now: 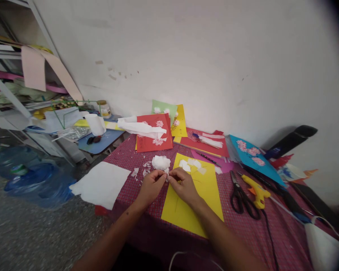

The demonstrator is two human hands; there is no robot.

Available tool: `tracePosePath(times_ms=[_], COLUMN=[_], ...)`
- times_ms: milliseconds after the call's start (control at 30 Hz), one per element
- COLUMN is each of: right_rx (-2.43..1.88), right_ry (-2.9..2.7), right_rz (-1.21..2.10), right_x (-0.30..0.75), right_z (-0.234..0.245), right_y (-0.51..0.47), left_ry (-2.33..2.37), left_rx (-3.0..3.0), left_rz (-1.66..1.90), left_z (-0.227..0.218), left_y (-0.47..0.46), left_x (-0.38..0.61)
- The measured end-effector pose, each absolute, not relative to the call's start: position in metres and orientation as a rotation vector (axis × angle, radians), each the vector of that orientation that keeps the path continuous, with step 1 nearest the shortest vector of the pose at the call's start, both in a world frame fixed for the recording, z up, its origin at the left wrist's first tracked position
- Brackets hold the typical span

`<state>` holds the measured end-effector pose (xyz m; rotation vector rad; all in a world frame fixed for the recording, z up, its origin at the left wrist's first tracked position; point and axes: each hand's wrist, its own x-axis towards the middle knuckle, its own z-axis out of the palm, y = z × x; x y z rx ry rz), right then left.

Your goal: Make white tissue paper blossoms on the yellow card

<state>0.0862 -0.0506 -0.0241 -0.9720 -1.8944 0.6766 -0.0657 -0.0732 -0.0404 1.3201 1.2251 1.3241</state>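
Observation:
My left hand [151,185] and my right hand [183,184] meet over the red checked tablecloth [147,226], fingers pinched together on a small piece of white tissue paper [166,173]. Just beyond them lies a crumpled white tissue ball [161,162]. A yellow paper sheet [196,203] lies under my right hand, with white tissue bits [190,164] stuck near its top edge. Small white scraps [142,171] are scattered left of my left hand.
Black scissors [241,197] and a yellow glue gun [256,192] lie right of the yellow sheet. Red [154,133], green, yellow and blue [252,158] cards with tissue flowers sit at the back. A white sheet [101,184] overhangs the left edge. Shelves and water bottles [31,180] stand left.

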Motion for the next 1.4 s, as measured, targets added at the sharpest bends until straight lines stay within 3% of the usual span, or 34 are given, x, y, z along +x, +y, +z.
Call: tracePosePath(times_ms=[1400], right_rx=[-1.023], right_ry=[-1.858], right_rz=[0.819], right_x=[0.0880], right_z=[-0.0260], right_y=[-0.0473], left_ry=[1.270], left_rx=[1.342], left_rz=[1.325], left_z=[-0.0423], left_y=[-0.0739], left_x=[-0.0663])
